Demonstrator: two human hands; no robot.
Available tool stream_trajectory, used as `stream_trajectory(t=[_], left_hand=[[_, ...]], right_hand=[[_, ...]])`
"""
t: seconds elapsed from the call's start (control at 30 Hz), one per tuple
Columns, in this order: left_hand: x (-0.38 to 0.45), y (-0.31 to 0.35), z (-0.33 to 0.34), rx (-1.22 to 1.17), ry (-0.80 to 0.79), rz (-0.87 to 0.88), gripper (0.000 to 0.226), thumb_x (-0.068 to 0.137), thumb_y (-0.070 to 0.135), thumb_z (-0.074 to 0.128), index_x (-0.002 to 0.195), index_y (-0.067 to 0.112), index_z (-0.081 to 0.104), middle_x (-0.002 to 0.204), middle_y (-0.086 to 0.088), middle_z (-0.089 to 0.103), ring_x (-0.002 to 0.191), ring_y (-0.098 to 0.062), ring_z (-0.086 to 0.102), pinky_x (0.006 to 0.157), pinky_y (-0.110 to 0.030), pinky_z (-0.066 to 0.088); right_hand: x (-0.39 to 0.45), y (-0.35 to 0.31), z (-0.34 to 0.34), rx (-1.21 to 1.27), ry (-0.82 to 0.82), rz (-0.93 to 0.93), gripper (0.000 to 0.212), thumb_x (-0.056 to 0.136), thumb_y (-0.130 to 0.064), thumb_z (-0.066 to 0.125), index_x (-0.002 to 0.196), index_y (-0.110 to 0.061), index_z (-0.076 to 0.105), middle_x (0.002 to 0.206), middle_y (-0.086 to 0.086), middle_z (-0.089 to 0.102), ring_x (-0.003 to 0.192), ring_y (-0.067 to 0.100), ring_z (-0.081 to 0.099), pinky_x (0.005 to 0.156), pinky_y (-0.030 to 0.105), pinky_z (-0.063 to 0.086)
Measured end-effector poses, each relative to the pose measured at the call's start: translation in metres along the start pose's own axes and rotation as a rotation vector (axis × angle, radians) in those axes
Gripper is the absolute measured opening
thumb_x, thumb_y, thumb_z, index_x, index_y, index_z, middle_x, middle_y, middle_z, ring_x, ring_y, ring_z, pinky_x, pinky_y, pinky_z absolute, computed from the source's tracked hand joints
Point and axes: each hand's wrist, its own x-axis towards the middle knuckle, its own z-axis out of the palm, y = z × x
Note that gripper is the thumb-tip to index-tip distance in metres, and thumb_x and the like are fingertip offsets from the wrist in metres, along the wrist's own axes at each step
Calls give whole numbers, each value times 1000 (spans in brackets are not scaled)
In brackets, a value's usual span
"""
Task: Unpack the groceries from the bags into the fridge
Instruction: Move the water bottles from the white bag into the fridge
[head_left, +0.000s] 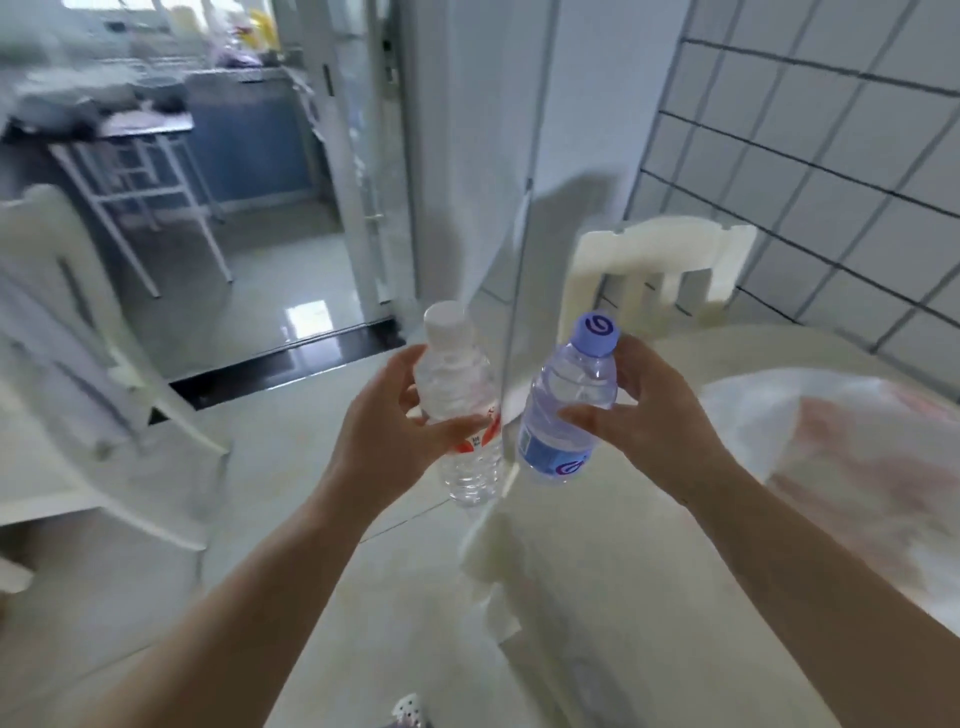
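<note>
Bottles, two, both held in the air above the floor, one per hand. Clear bottle, white cap, red on label: left hand grips it round the middle, fingers curled across the front. Blue bottle, lilac cap, blue label: right hand grips it from the right side, thumb across the front. Both bottles tilted, caps away from the person, side by side and apart. Between them, behind, runs the edge of a white panel; fridge or door, cannot tell. Desk at right carries a plastic bag. Chair beyond the desk by a tiled wall. Another chair at left, blurred.
</note>
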Motion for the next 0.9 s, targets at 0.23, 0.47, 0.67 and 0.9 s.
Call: stream_trajectory(t=[0.23,0.47,0.67,0.9], left_hand=[[15,-36,-96,-12,182,-29,64,60,18,86,113,32,55,106,11,67,93,0,66,71,-12,52],[89,-78,-204,1,197,-13,60,62,17,84,108,37,53,103,18,64,88,10,64,66,-5,48],[180,-102,-281,41,98,-6,62,62,21,85,110,37,51,98,22,64,86,9,64,63,-6,48],[299,-128,-318,-34,1,-10,61,59,20,86,107,38,53,104,11,68,91,-6,68,76,-25,56]], right_hand=[[59,-35,95,-2,-154,-75,59,69,-15,81,120,-26,54,109,-12,67,101,7,63,89,24,47],[140,-66,206,72,-191,-77,68,68,-20,82,121,-37,44,119,-12,62,109,4,59,88,18,47],[217,-90,274,135,-67,-20,61,67,-14,81,115,-32,46,112,-12,64,102,3,62,80,14,51],[324,-101,313,142,72,-21,63,69,-18,80,124,-28,49,111,-10,66,102,8,63,81,23,49]])
